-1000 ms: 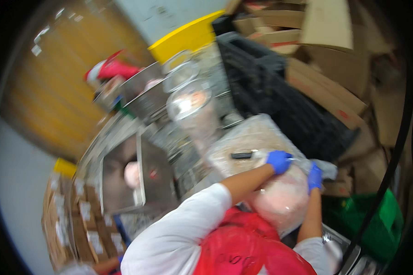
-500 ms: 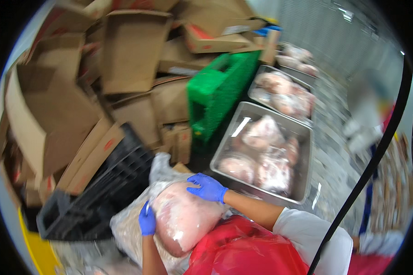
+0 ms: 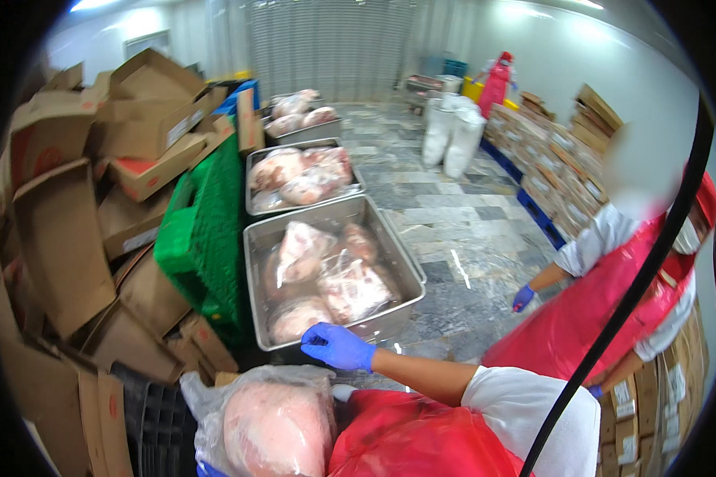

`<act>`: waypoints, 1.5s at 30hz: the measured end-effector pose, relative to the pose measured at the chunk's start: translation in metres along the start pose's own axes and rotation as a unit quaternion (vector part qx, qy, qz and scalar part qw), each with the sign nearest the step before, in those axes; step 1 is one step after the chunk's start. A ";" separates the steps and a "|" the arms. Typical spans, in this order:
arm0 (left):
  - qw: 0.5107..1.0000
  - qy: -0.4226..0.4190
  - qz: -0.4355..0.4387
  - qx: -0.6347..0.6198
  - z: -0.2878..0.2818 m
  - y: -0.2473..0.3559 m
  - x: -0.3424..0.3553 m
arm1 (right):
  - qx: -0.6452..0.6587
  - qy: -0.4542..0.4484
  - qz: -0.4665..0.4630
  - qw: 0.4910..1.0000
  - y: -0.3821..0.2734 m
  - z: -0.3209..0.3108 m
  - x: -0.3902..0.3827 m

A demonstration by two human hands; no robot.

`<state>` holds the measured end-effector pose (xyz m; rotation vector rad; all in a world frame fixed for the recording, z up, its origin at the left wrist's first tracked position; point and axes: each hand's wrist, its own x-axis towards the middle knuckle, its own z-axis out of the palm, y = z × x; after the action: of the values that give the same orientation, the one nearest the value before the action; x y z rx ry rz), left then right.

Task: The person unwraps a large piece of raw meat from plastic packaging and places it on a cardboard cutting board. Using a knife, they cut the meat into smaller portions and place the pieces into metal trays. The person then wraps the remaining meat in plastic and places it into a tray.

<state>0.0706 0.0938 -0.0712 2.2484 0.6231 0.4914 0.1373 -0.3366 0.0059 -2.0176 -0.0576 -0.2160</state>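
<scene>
A large pale piece of meat (image 3: 272,425) in clear plastic lies at the bottom centre, against my red apron. My right hand (image 3: 334,347), in a blue glove, is raised above it with loosely bent fingers and nothing visible in them, at the near rim of a steel tub (image 3: 414,270) holding several bagged meat pieces (image 3: 350,290). Whether it touches the rim I cannot tell. My left hand (image 3: 210,469) shows only as a bit of blue glove at the bottom edge beside the wrapped meat, its fingers hidden.
Two more tubs (image 3: 253,199) of meat stand beyond, beside a green plastic pallet (image 3: 184,234), discarded cardboard (image 3: 64,238) and a black crate (image 3: 147,417). A co-worker (image 3: 565,318) in a red apron stands right, another (image 3: 497,83) farther back, near white sacks (image 3: 461,139) and stacked boxes (image 3: 549,175).
The view has swung from the wrapped meat toward the room. My right hand has lifted off the meat toward the tub, and my left hand has mostly left the frame.
</scene>
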 end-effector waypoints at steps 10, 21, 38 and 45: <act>0.988 -0.055 0.077 0.124 0.019 -0.061 0.046 | -0.017 0.063 0.059 0.996 -0.006 -0.058 -0.018; 0.967 -0.116 0.169 0.153 0.055 -0.026 0.058 | -0.009 0.078 0.025 0.997 0.018 -0.055 -0.009; 0.960 -0.135 0.179 0.165 0.056 -0.022 0.051 | 0.033 0.033 0.083 0.995 0.005 -0.061 -0.005; 0.961 -0.132 0.173 0.170 0.051 -0.022 0.051 | 0.039 0.042 0.065 0.996 0.016 -0.056 -0.001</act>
<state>0.1317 0.1077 -0.1135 2.7101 0.1823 0.2553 0.1316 -0.3934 0.0155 -1.9251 0.1169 -0.2117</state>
